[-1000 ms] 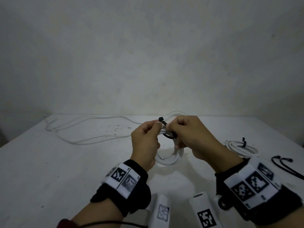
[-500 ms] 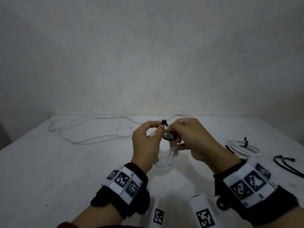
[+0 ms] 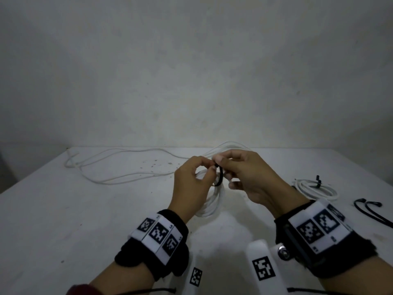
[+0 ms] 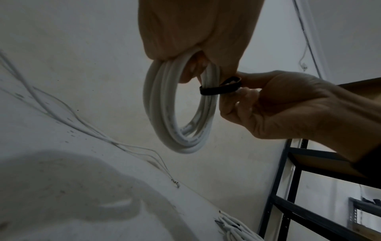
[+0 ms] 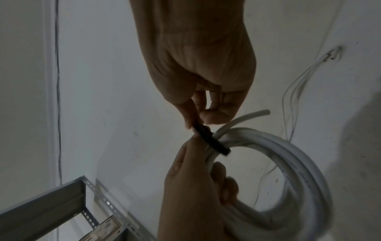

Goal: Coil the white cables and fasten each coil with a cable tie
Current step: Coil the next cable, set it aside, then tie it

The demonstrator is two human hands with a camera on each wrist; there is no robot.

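A white cable coil hangs above the table, and my left hand grips its top with curled fingers. A black cable tie is looped round the coil's strands. My right hand pinches the tie's end between thumb and forefinger, right against the left hand. The left wrist view shows the tie as a loose loop on the coil. In the right wrist view the tie crosses the coil near a free cable end. A loose white cable lies uncoiled at the back left.
A tied white coil lies on the white table at the right. Spare black ties lie beyond it near the right edge. A metal shelf rack stands beside the table. A plain wall is behind.
Both hands have shifted slightly to the right. My right fingers now cover the tie's head, which stuck up before. The coil hangs more edge-on.
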